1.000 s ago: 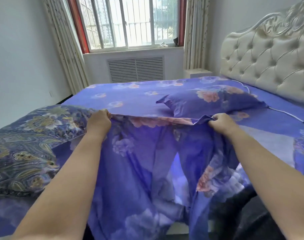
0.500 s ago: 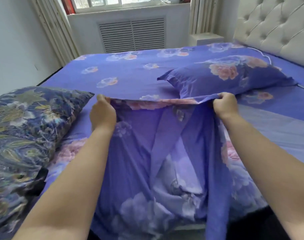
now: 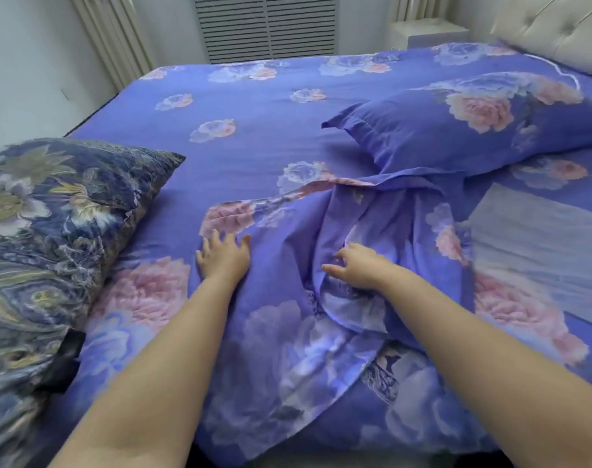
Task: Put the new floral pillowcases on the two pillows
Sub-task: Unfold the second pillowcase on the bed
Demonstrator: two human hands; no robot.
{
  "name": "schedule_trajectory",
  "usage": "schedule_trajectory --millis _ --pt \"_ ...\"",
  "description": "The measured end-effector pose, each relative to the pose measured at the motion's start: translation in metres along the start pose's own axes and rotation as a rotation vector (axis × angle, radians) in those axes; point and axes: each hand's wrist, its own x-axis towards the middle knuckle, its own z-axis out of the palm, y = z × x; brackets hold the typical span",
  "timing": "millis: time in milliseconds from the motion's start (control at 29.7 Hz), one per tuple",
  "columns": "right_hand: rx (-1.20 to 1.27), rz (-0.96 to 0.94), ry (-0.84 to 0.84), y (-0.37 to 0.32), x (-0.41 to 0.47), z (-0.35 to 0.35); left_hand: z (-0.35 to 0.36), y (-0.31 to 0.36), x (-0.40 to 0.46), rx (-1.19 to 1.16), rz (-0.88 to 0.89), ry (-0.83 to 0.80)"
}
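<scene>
Two bare, sleeveless forearms (image 3: 173, 349)

No readable text, label or number on anything here.

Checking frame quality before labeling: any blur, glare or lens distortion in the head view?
Head view: soft, even daylight, no glare, only faint shadows under the arms. Left hand and right hand look slightly smeared, like the loose pillowcase folds beneath them. Wide-angle bending shows at the edges: curtain leans, forearms balloon toward the bottom. Covered pillow is reasonably sharp.
</scene>
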Motion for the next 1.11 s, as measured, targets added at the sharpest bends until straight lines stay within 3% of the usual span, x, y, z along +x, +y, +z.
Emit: schedule_trajectory --millis 101,168,336,370,404,471,538,706,774,874,942,1009,1110 --pt "-0.16 -0.082 0.088 -0.02 -0.025 0.028 -0.003 -0.049 -0.009 -0.064 -0.225 0.057" --pt "-0.141 -0.149 0.177 -0.032 -0.042 0.041 -0.013 -0.07 -0.011 -0.083 -0.316 0.012" --pt "-0.09 -0.188 0.127 -0.047 -0.07 0.07 -0.038 -0.069 -0.017 -0.73 -0.254 -0.472" --pt "-0.095 -0.184 0.124 -0.045 -0.072 0.074 -0.044 -0.067 -0.014 -0.722 -0.191 -0.444" --pt "-0.079 -0.185 0.147 -0.043 -0.073 0.076 -0.052 -0.066 -0.008 -0.642 -0.133 -0.315" --pt "-0.061 -0.184 0.216 -0.036 -0.076 0.075 -0.075 -0.072 0.008 -0.406 -0.101 0.101" --pt "-0.054 -0.164 0.284 -0.027 -0.08 0.071 -0.096 -0.084 0.02 -0.355 -0.145 0.294" --pt "-0.035 -0.09 0.576 -0.009 -0.093 0.073 -0.067 -0.101 -0.005 -0.129 -0.237 0.043" --pt "-0.01 -0.04 0.616 -0.005 -0.099 0.081 -0.04 -0.09 -0.047 -0.069 -0.101 0.022" --pt "0.04 0.015 0.543 0.0 -0.105 0.092 -0.013 -0.063 -0.116 -0.145 0.306 0.062" --pt "0.053 0.021 0.514 -0.001 -0.106 0.093 -0.005 -0.046 -0.157 -0.24 0.479 -0.108" --pt "0.109 -0.021 0.548 -0.003 -0.109 0.092 0.003 -0.038 -0.186 -0.098 0.585 -0.291" --pt "0.229 -0.171 0.754 -0.004 -0.124 0.09 0.015 -0.042 -0.197 0.024 0.589 -0.316"
